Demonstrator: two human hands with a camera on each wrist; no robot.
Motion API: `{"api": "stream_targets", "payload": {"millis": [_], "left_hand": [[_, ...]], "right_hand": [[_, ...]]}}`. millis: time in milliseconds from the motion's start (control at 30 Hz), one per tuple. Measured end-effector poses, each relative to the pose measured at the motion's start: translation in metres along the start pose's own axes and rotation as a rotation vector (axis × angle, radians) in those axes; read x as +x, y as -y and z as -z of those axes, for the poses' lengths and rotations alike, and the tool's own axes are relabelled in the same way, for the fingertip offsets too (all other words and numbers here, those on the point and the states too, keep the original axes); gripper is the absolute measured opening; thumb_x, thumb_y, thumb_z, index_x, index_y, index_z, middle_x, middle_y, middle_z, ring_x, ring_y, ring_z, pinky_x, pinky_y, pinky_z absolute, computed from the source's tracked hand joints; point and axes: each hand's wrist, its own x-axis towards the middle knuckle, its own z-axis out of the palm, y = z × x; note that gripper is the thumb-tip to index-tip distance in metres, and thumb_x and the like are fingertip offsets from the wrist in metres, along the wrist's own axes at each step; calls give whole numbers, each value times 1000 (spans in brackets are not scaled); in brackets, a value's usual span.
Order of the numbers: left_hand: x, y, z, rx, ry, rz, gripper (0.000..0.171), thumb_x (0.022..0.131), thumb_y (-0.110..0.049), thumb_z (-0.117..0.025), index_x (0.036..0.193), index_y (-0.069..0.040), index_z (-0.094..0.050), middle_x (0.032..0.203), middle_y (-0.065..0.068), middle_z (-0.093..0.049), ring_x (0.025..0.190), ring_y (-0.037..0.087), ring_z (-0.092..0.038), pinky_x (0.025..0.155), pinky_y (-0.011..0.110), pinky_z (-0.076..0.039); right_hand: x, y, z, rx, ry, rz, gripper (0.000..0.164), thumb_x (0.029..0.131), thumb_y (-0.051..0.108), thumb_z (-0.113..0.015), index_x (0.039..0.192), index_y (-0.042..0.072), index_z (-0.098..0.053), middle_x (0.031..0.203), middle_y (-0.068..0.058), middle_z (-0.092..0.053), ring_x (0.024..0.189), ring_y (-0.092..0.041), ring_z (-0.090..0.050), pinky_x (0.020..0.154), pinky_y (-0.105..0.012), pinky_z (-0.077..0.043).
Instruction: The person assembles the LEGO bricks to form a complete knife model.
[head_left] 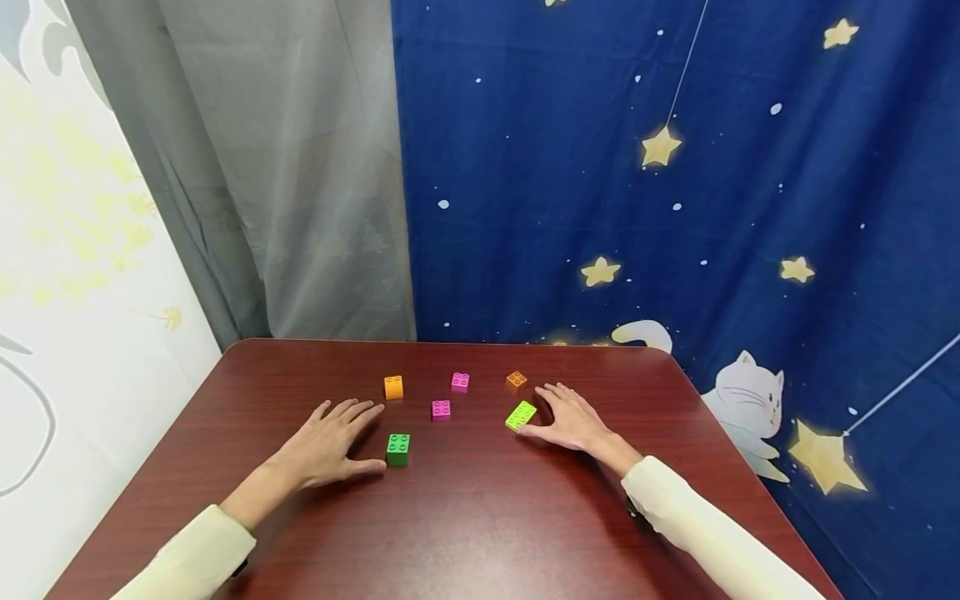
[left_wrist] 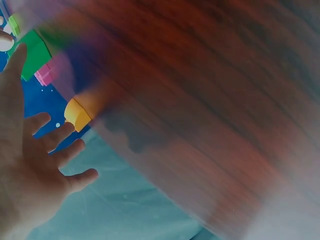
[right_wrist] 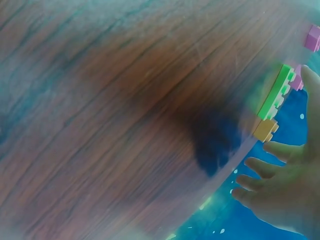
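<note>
My left hand [head_left: 330, 446] is spread over the table, its thumb tip right at the green brick [head_left: 398, 450]. Beyond its fingertips stands a yellow-orange brick [head_left: 393, 387] with a curved side, seen also in the left wrist view. On the other side my right hand [head_left: 573, 421] has its fingers extended, with the thumb close to the lime-green long brick [head_left: 521, 416]. A flat orange brick [head_left: 516, 379] lies past its fingertips. Two pink bricks, the nearer one [head_left: 441, 410] and the farther one [head_left: 460, 382], sit between the hands. Neither hand holds anything.
The dark red wooden table [head_left: 465, 525] has a rounded far edge. Behind it hang a grey curtain [head_left: 300, 167] and a blue curtain [head_left: 525, 167] with stars and a cat. A white patterned cloth [head_left: 67, 292] is at the left.
</note>
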Motion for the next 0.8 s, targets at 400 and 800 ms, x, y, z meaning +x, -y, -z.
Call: {"api": "stream_targets", "payload": {"millis": [400,800], "left_hand": [[4,-10,-3,-271,62,44,88,85,-64,-77,150,-9,-55,142,12,-61,131,34,-56,109,62,-42],[4,-15,-7,-414,112,82,84,86,-63,-77,149,-13,-56,143,10,-59,131,29,-56,107,56,-45]], "right_hand": [[5,7,-5,11,-17,34,94,82,74,-72,150,12,-55,151,-13,-55,144,-33,-45,116,-56,-36],[7,11,-9,29,-26,36,88,82,68,-77,146,11,-60,140,-11,-61,127,-29,-57,103,-53,-49]]}}
